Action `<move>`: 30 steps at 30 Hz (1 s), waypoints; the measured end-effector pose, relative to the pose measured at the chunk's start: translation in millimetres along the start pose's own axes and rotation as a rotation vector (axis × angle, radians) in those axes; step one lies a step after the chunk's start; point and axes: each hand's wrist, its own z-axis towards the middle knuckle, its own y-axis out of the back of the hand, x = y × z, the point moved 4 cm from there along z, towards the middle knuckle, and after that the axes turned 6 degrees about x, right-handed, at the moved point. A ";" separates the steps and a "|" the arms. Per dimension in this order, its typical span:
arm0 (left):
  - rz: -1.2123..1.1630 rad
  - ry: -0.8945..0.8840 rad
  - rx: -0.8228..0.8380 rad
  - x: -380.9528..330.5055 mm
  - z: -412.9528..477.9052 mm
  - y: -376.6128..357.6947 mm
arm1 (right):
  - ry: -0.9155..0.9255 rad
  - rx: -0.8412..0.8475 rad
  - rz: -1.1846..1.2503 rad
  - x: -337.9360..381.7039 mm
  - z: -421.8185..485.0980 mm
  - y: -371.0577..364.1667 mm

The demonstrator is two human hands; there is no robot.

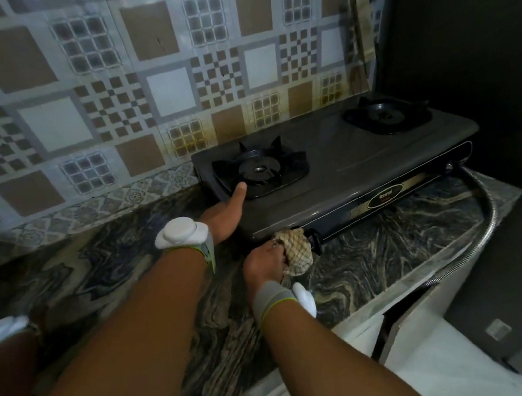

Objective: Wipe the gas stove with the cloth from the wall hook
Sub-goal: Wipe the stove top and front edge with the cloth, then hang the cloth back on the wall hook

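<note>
Wiping step under way. Right hand [265, 261] is clenched round the bunched checked cloth [296, 250], pressing it against the front panel of the gas stove [366, 152] at its left front corner, by a knob that is mostly hidden. Left hand [226, 215] is spread flat, holding nothing, bracing the stove's left edge, thumb reaching the near burner grate [260, 172]. Stove sits on the marbled tabletop [381, 246], just beyond both hands. Next, likely: drag the cloth rightward along the front panel, then up onto the top around both burners; keep the left hand steadying.
</note>
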 end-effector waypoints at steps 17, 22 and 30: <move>-0.467 -0.111 0.069 2.8 -63.1 84.4 | 0.295 0.625 -0.276 177.7 -71.8 151.2; -0.524 -0.174 -0.030 -34.4 -67.2 119.4 | 0.414 0.629 -0.424 232.6 -66.8 169.1; -0.569 -0.198 -0.301 -77.2 -69.5 194.5 | 0.816 0.363 -0.697 308.2 -25.5 205.2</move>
